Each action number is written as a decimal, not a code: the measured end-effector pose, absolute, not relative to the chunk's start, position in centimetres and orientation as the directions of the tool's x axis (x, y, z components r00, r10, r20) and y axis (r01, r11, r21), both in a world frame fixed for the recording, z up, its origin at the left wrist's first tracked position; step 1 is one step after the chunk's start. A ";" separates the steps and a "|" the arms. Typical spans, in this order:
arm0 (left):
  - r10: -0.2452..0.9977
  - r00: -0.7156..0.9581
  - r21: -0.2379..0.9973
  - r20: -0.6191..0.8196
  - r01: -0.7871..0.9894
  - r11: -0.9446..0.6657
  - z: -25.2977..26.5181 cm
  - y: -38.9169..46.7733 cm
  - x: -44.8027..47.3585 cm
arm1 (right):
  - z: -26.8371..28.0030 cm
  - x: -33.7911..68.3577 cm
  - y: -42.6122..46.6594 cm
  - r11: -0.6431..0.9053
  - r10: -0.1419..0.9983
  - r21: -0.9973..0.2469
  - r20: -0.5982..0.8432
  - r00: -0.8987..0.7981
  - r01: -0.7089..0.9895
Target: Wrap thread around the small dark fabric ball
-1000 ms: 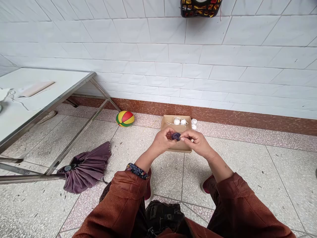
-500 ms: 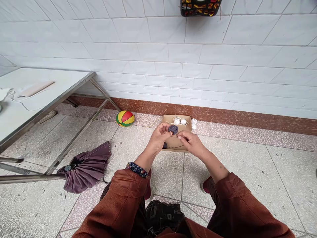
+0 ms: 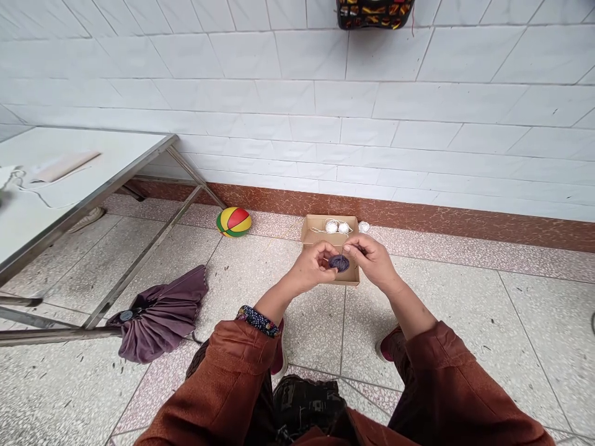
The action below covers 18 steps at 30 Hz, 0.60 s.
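A small ball of dark purple-grey yarn (image 3: 339, 263) is held between the thumb and fingers of my left hand (image 3: 312, 267). Close beside it on the right, my right hand (image 3: 369, 257) pinches a strand of the same yarn, which runs down to the ball. Both hands are above an open cardboard box (image 3: 316, 221) on the floor and hide much of it. Inside the box, near its back wall, lie two white yarn balls (image 3: 331, 227) with loose white strands.
Another white yarn ball (image 3: 364, 227) lies right of the box. A coloured ball (image 3: 233, 222) rests by the wall. At left stands a metal-framed table (image 3: 153, 141), with a folded purple umbrella (image 3: 165, 316) beside its leg. A patterned bag (image 3: 375, 13) hangs on the tiled wall.
My left hand has moved right and slightly down with the dark yarn ball and turned it. My right hand has risen from beside the ball to above it, still pinching the strand.
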<state>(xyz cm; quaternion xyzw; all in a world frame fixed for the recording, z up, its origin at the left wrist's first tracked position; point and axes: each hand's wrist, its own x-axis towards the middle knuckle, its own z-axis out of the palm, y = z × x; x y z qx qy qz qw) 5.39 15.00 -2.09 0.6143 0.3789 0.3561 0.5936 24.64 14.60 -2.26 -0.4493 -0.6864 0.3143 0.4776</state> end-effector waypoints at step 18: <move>0.990 0.142 0.986 0.015 -0.164 0.009 -2.7 16.5 4.9 | -2.3 23.1 13.6 0.512 0.802 -0.815 0.340 -0.491 0.271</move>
